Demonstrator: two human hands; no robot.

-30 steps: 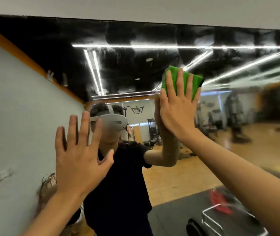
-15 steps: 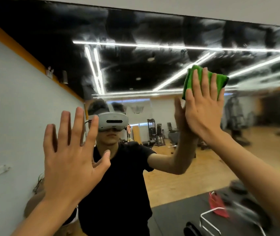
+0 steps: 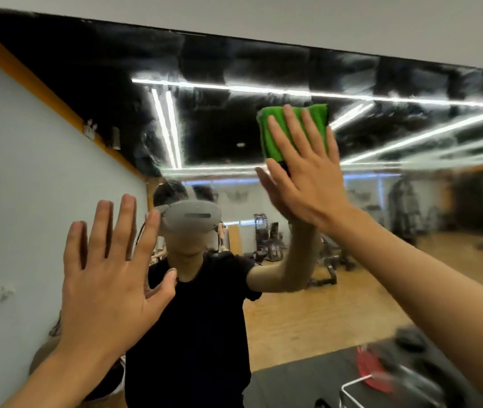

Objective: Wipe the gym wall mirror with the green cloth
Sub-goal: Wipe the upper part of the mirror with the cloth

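Right now my right hand (image 3: 302, 175) presses straight fingers (image 3: 293, 125) flat on the green cloth (image 3: 271, 136), pinning the folded pad flush to the upper part of the mirror (image 3: 219, 128). My left hand (image 3: 108, 278) is spread, holding nothing, likely for balance; whether it touches the mirror I cannot tell.

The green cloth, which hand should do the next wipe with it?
Probably the right. The right hand presses the green cloth flat against the mirror, high up. The left hand is lower, fingers spread, with nothing in it.
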